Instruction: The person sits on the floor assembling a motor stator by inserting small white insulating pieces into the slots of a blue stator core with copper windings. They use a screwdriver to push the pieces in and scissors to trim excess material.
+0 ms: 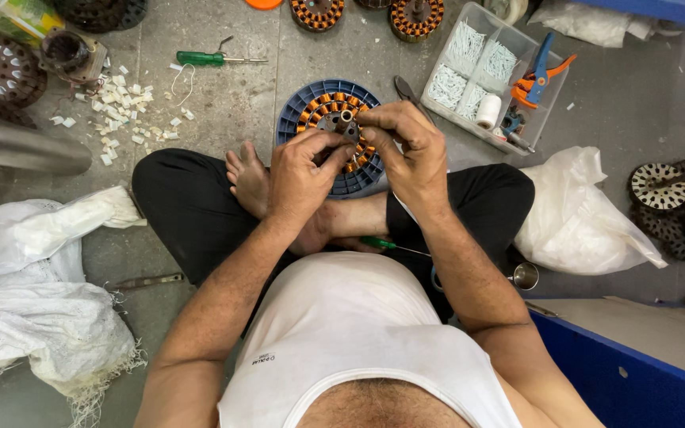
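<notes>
I sit cross-legged on a grey floor. A round motor stator with orange copper coils rests on a blue plastic ring just past my feet. My left hand grips the stator's near left side, fingers curled over its metal core. My right hand pinches the coils near the central hub with thumb and fingers. A green-handled screwdriver lies across my lap.
A clear compartment box of white sleeves, tape roll and orange-blue cutters sits at right. Another green screwdriver and white scraps lie at left. More wound stators stand at top; white plastic bags lie on either side; blue bench bottom right.
</notes>
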